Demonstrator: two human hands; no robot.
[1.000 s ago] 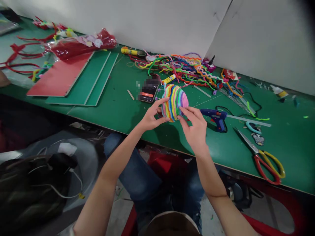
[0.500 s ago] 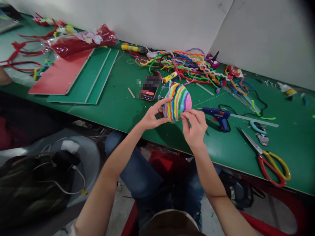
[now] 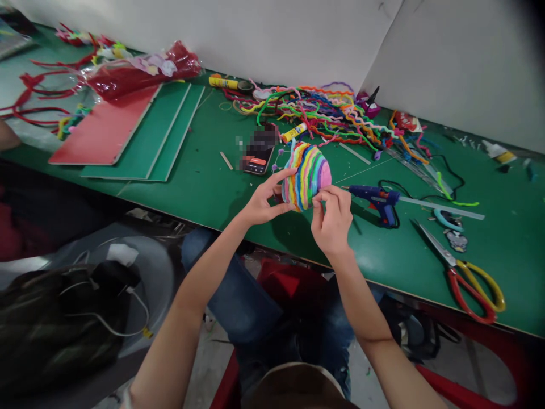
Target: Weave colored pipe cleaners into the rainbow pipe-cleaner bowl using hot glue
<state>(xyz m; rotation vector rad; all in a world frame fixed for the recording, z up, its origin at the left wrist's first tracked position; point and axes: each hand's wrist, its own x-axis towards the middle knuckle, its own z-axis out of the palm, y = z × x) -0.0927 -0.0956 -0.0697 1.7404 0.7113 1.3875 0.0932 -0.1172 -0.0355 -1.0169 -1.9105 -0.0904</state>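
A rounded craft piece (image 3: 304, 176), covered in rainbow stripes of fuzzy pipe cleaner with a pink end, is held above the green table. My left hand (image 3: 264, 200) grips its left side, thumb below and fingers above and behind. At its lower right edge, my right hand (image 3: 331, 218) has thumb and forefinger pinched against the stripes; whether a loose strand end is between the fingertips is too small to tell. Just right of it lies a blue hot glue gun (image 3: 378, 200) with a clear glue stick (image 3: 443, 208) in its back.
A tangle of coloured pipe cleaners (image 3: 323, 111) lies along the wall. Behind the craft piece are a phone (image 3: 259, 152) and a yellow glue tube (image 3: 293, 133). Large scissors (image 3: 464, 272) rest at right. Red and green boards (image 3: 106, 128) lie left; another person's arm (image 3: 7, 136) shows there.
My right hand has shifted slightly left and turned a little, still pinching at the lower edge of the craft piece. My left hand keeps its hold.
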